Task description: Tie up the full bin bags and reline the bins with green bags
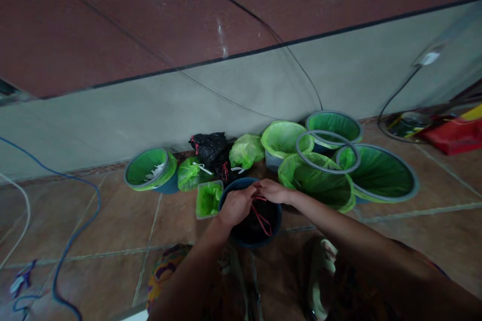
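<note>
In front of my feet stands a round blue bin [279, 220] with a dark inside, which looks like a black bag. A red drawstring [261, 216] hangs in loops over it. My left hand [236, 205] and my right hand [274, 191] meet above the bin's far side, fingers closed around the top of the drawstring. Exactly how the fingertips grip it is hidden. Close to the left hand is a small square bin with a green liner [209, 199]. To the right of my right hand sits a green-lined bin [320, 185], with a loose grey ring [327, 166] over its far side.
Tied black bags [209, 148] and green bags [246, 151] lie along the wall. Other green-lined bins [380, 173] stand right, and one with white scraps [154, 173] stands left. A blue hose [96, 210] crosses the tiles; a red object [454, 135] lies far right.
</note>
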Demonstrator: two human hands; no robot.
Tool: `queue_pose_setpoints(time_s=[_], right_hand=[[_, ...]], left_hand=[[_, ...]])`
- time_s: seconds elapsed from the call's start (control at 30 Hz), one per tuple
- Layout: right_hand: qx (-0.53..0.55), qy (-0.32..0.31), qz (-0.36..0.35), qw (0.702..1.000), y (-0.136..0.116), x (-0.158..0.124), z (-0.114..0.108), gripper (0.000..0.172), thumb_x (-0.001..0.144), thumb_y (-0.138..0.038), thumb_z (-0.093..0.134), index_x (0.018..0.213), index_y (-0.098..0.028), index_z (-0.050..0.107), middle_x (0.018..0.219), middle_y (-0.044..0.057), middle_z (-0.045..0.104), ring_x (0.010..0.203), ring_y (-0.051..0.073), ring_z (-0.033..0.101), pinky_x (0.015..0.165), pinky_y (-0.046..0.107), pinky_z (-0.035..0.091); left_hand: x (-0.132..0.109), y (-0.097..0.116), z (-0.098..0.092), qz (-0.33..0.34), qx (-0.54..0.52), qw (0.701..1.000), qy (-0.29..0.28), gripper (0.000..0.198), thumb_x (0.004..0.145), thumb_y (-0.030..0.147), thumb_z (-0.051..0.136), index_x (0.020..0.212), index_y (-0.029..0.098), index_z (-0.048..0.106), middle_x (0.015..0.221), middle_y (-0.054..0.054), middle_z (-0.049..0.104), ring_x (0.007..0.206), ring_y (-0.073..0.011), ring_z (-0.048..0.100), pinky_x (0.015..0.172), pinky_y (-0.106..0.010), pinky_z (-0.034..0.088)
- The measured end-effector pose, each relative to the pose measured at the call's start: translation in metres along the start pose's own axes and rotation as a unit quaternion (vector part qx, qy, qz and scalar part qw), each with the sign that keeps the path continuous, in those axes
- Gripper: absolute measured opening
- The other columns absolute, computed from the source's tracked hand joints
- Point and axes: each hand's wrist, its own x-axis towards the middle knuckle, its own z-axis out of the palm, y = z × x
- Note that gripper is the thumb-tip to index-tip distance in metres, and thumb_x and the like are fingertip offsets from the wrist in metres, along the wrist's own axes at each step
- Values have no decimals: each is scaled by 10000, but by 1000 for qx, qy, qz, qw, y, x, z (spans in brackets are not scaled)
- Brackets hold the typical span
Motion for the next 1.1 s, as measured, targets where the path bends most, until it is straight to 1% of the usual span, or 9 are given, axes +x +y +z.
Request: queue_pose_setpoints(time_s=[0.13, 0.3, 0.43, 0.5, 0.6, 0.73, 0.8, 0.9, 1.1], right_hand=[[45, -13, 28, 999, -8, -3, 0, 220, 822, -121, 454, 760, -157, 663, 704, -7, 630, 676, 115, 542, 671, 242, 425], [142, -73, 57, 986, -15, -8, -6, 243, 756, -102, 482, 883, -160, 681, 738, -11, 652, 669, 99, 538, 590, 199, 373], [129, -26, 107, 986, -10, -7, -6, 241, 812, -169, 533, 989, -148, 696, 761, 2, 646, 673, 106, 544, 586, 202, 394], [60, 14, 113, 992, -10, -6, -4, 231, 844, -174, 515, 982, -141, 698, 776, 18, 658, 685, 120, 565, 607, 224, 420], [-153, 77, 20, 985, -18, -8, -1, 233, 878, -136, 475, 934, -145, 701, 915, 66, 697, 846, 164, 612, 781, 280, 460], [-402, 118, -74, 905, -30, -16, -1, 265, 940, -125, 424, 1017, -149, 677, 1232, 125, 639, 1066, 233, 568, 922, 349, 423], [-450, 107, -64, 884, -33, -19, -4, 273, 952, -123, 416, 1047, -156, 670, 1268, 129, 621, 1082, 248, 557, 905, 358, 419], [-484, 94, -25, 870, -31, -22, -9, 298, 968, -132, 389, 1033, -143, 680, 1159, 145, 651, 1069, 271, 558, 888, 376, 406], [-483, 106, 45, 868, -20, -26, -18, 294, 985, -174, 394, 1008, -142, 685, 1109, 146, 657, 1106, 290, 554, 915, 392, 380]], left_hand=[[-1, -2, 5, 12, 27, 998, 49, 235, 939, 127, 471, 1047, 198, 667, 985, -87, 715, 905, -202, 672, 824, -297, 507], [-3, -1, 7, 23, 42, 989, 138, 223, 950, 144, 475, 951, 195, 692, 1011, -77, 682, 906, -168, 635, 805, -263, 494], [-4, -3, 8, 11, 48, 986, 161, 229, 956, 169, 487, 913, 201, 710, 947, -59, 667, 838, -150, 613, 750, -249, 471], [-3, -3, 10, 6, 35, 988, 149, 225, 942, 149, 501, 901, 208, 714, 921, -48, 665, 827, -146, 610, 738, -245, 464], [-1, -3, 14, -14, 18, 990, 142, 234, 901, 86, 512, 877, 206, 711, 916, -47, 672, 853, -153, 618, 752, -250, 463], [2, -2, 16, -57, -2, 987, 152, 215, 885, 83, 524, 838, 196, 702, 891, -52, 680, 823, -160, 623, 746, -264, 461], [3, -2, 16, -61, -21, 986, 152, 204, 897, 107, 527, 852, 197, 705, 890, -54, 686, 830, -164, 628, 752, -266, 459], [2, -5, 17, -71, -41, 986, 145, 198, 918, 158, 525, 843, 198, 704, 870, -58, 692, 827, -170, 631, 753, -272, 449], [-2, -14, 19, -158, -51, 981, 104, 170, 877, 185, 556, 747, 200, 665, 779, -36, 670, 751, -170, 600, 708, -280, 401]])
